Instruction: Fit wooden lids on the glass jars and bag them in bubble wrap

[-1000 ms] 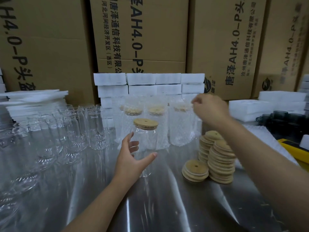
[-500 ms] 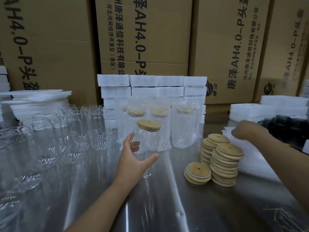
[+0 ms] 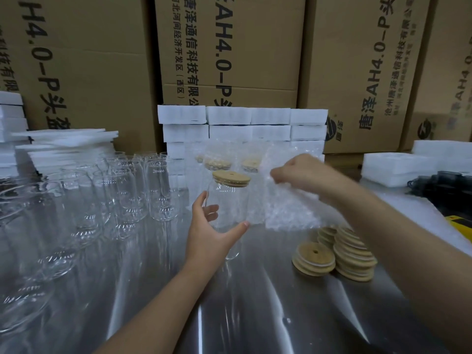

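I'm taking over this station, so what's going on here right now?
A person is packing jars. Their left hand holds a glass jar with its wooden lid already on. The right hand pinches a bubble wrap bag beside it; the jar is not yet inside. Bagged jars stand behind, bare jars to the left, and spare lids are stacked on the steel table.
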Motion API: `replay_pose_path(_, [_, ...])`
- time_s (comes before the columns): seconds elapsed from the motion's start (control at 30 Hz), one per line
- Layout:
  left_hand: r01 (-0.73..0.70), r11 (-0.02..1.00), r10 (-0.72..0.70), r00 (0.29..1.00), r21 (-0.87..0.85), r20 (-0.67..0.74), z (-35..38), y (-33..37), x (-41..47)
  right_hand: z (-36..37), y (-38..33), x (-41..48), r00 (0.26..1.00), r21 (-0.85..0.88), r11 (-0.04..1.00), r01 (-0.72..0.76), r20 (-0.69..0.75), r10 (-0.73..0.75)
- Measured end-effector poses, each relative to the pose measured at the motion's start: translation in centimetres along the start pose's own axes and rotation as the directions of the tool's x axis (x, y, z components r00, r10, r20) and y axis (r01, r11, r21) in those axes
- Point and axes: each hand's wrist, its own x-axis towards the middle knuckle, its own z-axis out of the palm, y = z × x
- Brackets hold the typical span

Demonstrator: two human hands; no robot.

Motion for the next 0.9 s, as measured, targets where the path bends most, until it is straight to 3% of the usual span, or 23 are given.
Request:
replay_pose_path(0.23, [0.023,0.999,-0.016,0.974,0.026,-0.228,-1.5,0.3,0.9,9.0,1.6,-0.5,0.968,-0.047,0.999,-0.021,0.248,0.032])
replay_pose_path(0.37, [0.062,0.995,-0.079,0.964,-0.076,-0.254,-1.5,0.6,1.1,11.7,3.3,-0.1,0.967,0.163,0.985,-0.056,0.256,0.013])
replay_pose_path(0.5, [0.072,0.986,-0.105,0.969,-0.15,-0.225,-0.9,0.8,0.9,12.3,4.9,-0.2,0.951,0.174,0.981,0.088,0.279,-0.135])
replay_pose_path(0.6, [0.064,0.986,-0.096,0.972,-0.152,-0.215,-0.7,1.0,0.7,11.9,5.5,-0.8,0.896,0.182,0.969,0.168,0.382,-0.227])
replay_pose_path(0.7, [0.05,0.99,-0.077,0.975,-0.134,-0.207,-0.6,1.3,0.4,11.8,5.4,-1.3,0.839,0.085,0.959,0.27,0.468,-0.278])
replay_pose_path(0.8, [0.056,0.986,-0.089,0.975,-0.158,-0.204,-0.6,1.6,0.2,12.1,5.4,-1.5,0.83,0.019,0.937,0.35,0.458,-0.319])
replay_pose_path(0.9, [0.061,0.984,-0.096,0.973,-0.166,-0.21,-0.6,1.9,0.1,12.3,5.4,-1.7,0.838,0.058,0.931,0.361,0.418,-0.351])
